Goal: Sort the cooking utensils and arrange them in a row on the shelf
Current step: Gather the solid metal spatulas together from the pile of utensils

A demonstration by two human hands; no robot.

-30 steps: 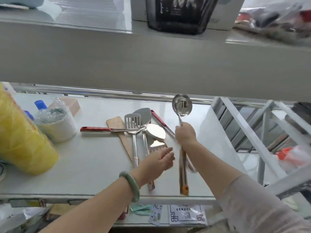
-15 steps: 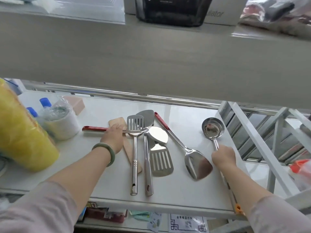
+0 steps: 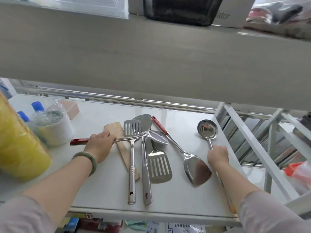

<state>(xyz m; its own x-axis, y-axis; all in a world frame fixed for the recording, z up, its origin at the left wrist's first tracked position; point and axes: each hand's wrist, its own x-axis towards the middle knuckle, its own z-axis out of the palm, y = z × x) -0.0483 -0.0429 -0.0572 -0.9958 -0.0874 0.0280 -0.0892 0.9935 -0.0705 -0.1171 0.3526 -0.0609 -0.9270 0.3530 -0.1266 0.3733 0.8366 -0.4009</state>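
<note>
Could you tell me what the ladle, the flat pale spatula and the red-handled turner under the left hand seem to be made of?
The ladle looks like polished stainless steel: its bowl mirrors the surroundings. The pale spatula appears to be unfinished wood, matte and tan with faint grain. The turner held by the left hand has a shiny steel shaft and blade; its red grip seems glossy plastic, though that is uncertain.

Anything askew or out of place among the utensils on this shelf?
Yes. The red-handled spoon lies crosswise over the wooden spatula and slotted turner, gripped by the left hand. The red-handled spatula lies diagonally. Only the ladle, in the right hand, sits apart.
</note>
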